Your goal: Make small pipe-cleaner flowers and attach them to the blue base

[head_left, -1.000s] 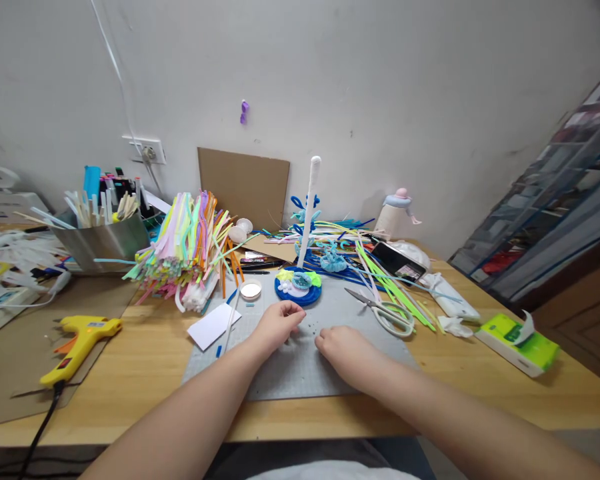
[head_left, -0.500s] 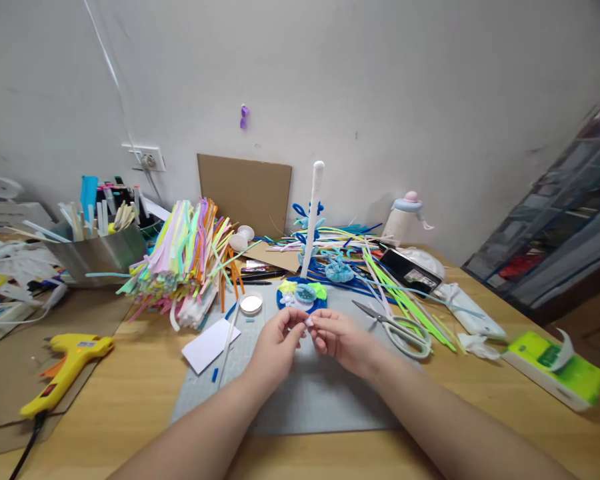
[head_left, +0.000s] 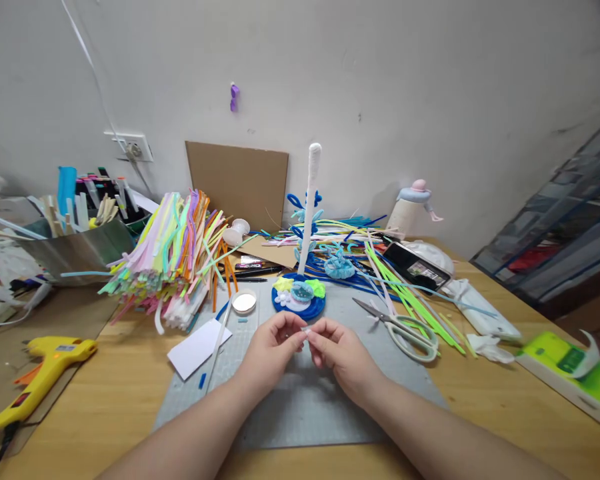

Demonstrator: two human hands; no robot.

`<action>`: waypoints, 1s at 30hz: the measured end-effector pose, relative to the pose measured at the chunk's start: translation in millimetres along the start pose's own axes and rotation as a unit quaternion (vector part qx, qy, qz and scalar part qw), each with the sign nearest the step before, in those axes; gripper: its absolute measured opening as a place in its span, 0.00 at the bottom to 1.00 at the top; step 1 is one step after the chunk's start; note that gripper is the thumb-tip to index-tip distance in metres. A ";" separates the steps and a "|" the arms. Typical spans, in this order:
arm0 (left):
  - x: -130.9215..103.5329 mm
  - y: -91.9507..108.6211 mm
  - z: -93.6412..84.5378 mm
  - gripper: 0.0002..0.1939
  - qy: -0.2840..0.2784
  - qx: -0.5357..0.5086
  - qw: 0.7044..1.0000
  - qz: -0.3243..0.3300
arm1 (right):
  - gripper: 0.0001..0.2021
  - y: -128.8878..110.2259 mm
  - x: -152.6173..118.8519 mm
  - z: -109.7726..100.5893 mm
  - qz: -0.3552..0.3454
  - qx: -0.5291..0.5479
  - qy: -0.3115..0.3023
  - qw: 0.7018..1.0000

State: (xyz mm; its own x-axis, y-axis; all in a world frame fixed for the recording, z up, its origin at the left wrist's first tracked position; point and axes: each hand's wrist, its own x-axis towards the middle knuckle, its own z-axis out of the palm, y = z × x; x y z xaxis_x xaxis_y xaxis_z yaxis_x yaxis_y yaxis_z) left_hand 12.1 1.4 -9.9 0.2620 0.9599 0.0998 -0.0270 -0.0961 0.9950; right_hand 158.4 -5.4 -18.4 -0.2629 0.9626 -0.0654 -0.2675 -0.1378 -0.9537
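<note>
Both hands meet over the grey cutting mat (head_left: 300, 417). My left hand (head_left: 276, 341) and my right hand (head_left: 341, 347) pinch a tiny whitish piece (head_left: 307, 329) between their fingertips; its kind is too small to make out. Just beyond them stands a craft piece with a round blue fuzzy base (head_left: 314, 310), which carries yellow, green, white and teal shapes. A white fuzzy stick (head_left: 311, 200) rises behind that base, beside blue curled pipe-cleaner leaves (head_left: 296, 200). To the right of my hands lie scissors (head_left: 405, 333) with pale handles.
Bundled pastel pipe cleaners (head_left: 165, 260) stand at left, with a yellow glue gun (head_left: 45, 373) nearer the edge. A white card (head_left: 200, 348) and a small round tin (head_left: 244, 302) lie left of my hands. Green pipe cleaners (head_left: 415, 300), a phone (head_left: 417, 265) and a tissue pack (head_left: 570, 367) are on the right.
The camera view has shifted a little, so the blue base shows more fully beyond my hands. My fingertips have changed position slightly around the small piece.
</note>
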 end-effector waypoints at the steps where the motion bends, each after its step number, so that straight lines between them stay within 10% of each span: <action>1: -0.2 1.0 -1.4 0.05 0.005 0.048 0.998 0.032 | 0.13 0.3 -0.3 0.8 0.002 0.003 0.010 1.000; 8: -5.6 13.2 -6.4 0.05 -0.014 0.238 0.959 0.155 | 0.14 -0.9 -3.2 1.6 -0.015 -0.025 0.001 1.000; 24: -6.4 5.4 -0.7 0.05 0.014 0.115 0.985 0.126 | 0.10 -0.9 -1.9 2.2 0.064 0.097 -0.055 0.992; 30: -6.7 -0.2 6.3 0.11 0.000 -0.014 0.999 0.042 | 0.08 -1.7 -4.4 0.9 -0.078 -0.179 0.083 0.977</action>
State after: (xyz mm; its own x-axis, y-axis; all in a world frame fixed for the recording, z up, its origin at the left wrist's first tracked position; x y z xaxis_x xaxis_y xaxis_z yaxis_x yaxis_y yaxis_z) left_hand 16.5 -6.7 -10.8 0.2567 0.9490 0.1832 -0.0759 -0.1691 0.9827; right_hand 159.1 -9.7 -16.3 -0.0833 0.9940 0.0706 0.0578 0.0755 -0.9955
